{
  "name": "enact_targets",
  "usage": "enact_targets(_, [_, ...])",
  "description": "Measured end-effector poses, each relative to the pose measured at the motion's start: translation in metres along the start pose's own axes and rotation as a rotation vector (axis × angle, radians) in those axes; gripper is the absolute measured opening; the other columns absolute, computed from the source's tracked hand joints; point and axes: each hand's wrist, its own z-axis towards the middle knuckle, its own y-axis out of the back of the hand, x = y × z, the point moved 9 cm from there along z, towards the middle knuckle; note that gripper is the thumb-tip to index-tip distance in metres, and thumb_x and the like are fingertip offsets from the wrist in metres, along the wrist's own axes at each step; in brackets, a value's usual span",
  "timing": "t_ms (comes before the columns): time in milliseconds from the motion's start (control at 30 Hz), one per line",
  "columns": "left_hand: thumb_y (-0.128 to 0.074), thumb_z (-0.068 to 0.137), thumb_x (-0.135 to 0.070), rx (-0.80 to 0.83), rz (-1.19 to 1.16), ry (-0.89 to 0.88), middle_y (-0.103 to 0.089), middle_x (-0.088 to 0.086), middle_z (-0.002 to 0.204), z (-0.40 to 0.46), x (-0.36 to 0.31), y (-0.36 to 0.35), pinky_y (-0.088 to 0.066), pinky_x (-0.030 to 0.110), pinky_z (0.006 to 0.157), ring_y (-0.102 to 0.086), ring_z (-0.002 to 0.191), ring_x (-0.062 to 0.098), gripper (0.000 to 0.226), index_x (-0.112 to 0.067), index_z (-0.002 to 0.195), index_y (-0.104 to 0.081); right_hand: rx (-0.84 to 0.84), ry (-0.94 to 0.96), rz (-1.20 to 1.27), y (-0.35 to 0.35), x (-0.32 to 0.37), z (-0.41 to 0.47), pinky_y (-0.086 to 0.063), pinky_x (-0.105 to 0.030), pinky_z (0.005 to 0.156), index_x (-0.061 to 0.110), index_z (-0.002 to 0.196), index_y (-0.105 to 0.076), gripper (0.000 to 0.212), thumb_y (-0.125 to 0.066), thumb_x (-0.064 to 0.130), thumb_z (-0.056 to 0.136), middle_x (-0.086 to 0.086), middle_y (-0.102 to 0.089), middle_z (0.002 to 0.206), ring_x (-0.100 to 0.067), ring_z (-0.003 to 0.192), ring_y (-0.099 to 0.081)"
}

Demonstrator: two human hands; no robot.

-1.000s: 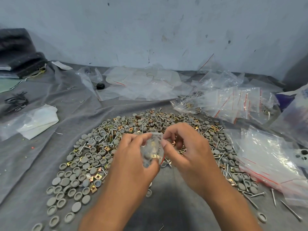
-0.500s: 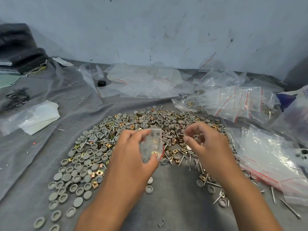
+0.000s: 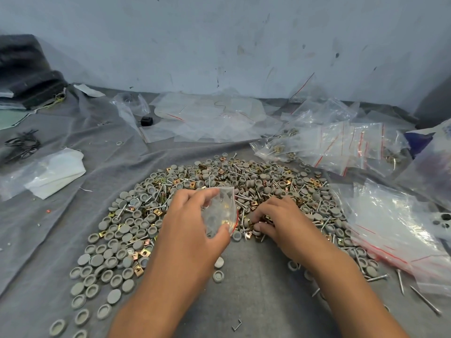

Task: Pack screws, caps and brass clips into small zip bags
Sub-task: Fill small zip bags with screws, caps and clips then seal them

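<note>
Small packing workshop: hardware heap (image 3: pixel 244 181) on grey cloth (image 3: pixel 73 215), zip bags (image 3: pixel 341 145), scuffed wall (image 3: pixel 219 45).

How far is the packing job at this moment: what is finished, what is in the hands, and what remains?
Done: filled zip bags lie at the far right. In hand: the left hand holds a small zip bag with some parts inside, while the right hand picks in the loose pile. Left: most of the caps, screws and brass clips remain on the grey cloth, so much work remains.
</note>
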Motion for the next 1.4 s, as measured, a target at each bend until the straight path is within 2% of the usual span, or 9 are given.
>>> enact_targets(133, [-0.075,0.083,-0.028,0.002,0.006,0.006,-0.041,-0.024,0.101,0.001,0.001,-0.001,-0.035,0.001,0.076,-0.048,0.087,-0.009,0.057,-0.036,0.136,-0.056,0.015,-0.003,0.069,0.003,-0.001,-0.001,-0.047,-0.03,0.088,0.038,0.098,-0.061,0.002,-0.063,0.038,0.097,0.02,-0.06,0.107,-0.005,0.1,-0.051])
enact_targets(333, [-0.075,0.082,-0.031,0.003,0.002,0.01,-0.044,-0.024,0.106,0.001,0.0,-0.003,-0.036,0.003,0.077,-0.048,0.081,-0.006,0.057,-0.038,0.135,-0.056,-0.083,-0.025,0.488,0.028,-0.003,-0.01,-0.042,-0.014,0.059,0.034,0.092,-0.06,0.006,-0.064,0.034,0.097,0.019,-0.066,0.084,0.004,0.069,-0.057])
enact_targets(533, [-0.077,0.082,-0.028,0.004,0.013,-0.001,-0.044,-0.022,0.106,0.001,-0.002,-0.005,-0.035,0.001,0.077,-0.048,0.082,-0.006,0.057,-0.037,0.134,-0.057,-0.159,0.137,0.832,0.055,0.035,-0.025,-0.054,-0.038,0.069,0.031,0.092,-0.068,0.018,-0.077,0.037,0.078,0.0,-0.071,0.09,-0.026,0.078,-0.064])
enact_targets(600, [-0.077,0.082,-0.027,0.006,0.014,-0.006,-0.043,-0.023,0.105,0.001,-0.002,-0.006,-0.035,0.002,0.076,-0.047,0.083,-0.009,0.057,-0.036,0.134,-0.058,-0.166,0.192,0.844,0.058,0.046,-0.03,-0.054,-0.038,0.07,0.033,0.101,-0.07,0.025,-0.078,0.036,0.078,0.006,-0.07,0.091,-0.027,0.079,-0.061])
enact_targets(700, [-0.077,0.082,-0.027,0.005,0.005,-0.009,-0.043,-0.024,0.105,0.001,-0.003,-0.006,-0.036,0.002,0.075,-0.046,0.085,-0.013,0.057,-0.036,0.135,-0.058,-0.14,0.221,0.802,0.057,0.054,-0.032,-0.053,-0.03,0.071,0.042,0.113,-0.071,0.031,-0.075,0.036,0.083,0.018,-0.066,0.095,-0.013,0.079,-0.058])
enact_targets(867, [-0.076,0.08,-0.029,-0.001,-0.015,-0.005,-0.044,-0.023,0.103,0.0,-0.002,-0.002,-0.035,0.001,0.076,-0.047,0.085,-0.013,0.056,-0.034,0.134,-0.059,-0.145,0.039,0.508,0.047,0.019,-0.028,-0.044,-0.011,0.065,0.046,0.098,-0.064,0.013,-0.07,0.048,0.086,0.029,-0.062,0.092,0.004,0.08,-0.059])
enact_targets(967, [-0.076,0.081,-0.028,-0.001,-0.013,0.003,-0.041,-0.024,0.099,0.0,-0.001,-0.001,-0.034,0.0,0.077,-0.047,0.086,-0.012,0.057,-0.034,0.135,-0.058,-0.055,-0.083,0.22,0.025,0.003,-0.027,-0.038,-0.015,0.061,0.042,0.09,-0.059,0.016,-0.074,0.045,0.087,0.025,-0.059,0.087,0.006,0.078,-0.056])
enact_targets(1067, [-0.076,0.082,-0.029,0.003,-0.004,0.004,-0.04,-0.028,0.101,0.0,-0.003,-0.002,-0.034,0.0,0.077,-0.047,0.085,-0.012,0.058,-0.036,0.136,-0.056,-0.003,-0.095,0.086,0.009,0.007,-0.025,-0.046,-0.026,0.065,0.037,0.095,-0.057,0.023,-0.076,0.045,0.086,0.02,-0.059,0.087,0.0,0.078,-0.055])
enact_targets(1400, [-0.076,0.081,-0.027,-0.001,-0.009,0.007,-0.041,-0.026,0.101,0.001,-0.002,-0.002,-0.035,0.0,0.077,-0.048,0.082,-0.01,0.059,-0.035,0.137,-0.057,-0.05,-0.097,-0.022,0.008,0.017,-0.031,-0.053,-0.033,0.076,0.039,0.105,-0.053,0.018,-0.064,0.032,0.092,0.014,-0.057,0.099,-0.01,0.09,-0.056])
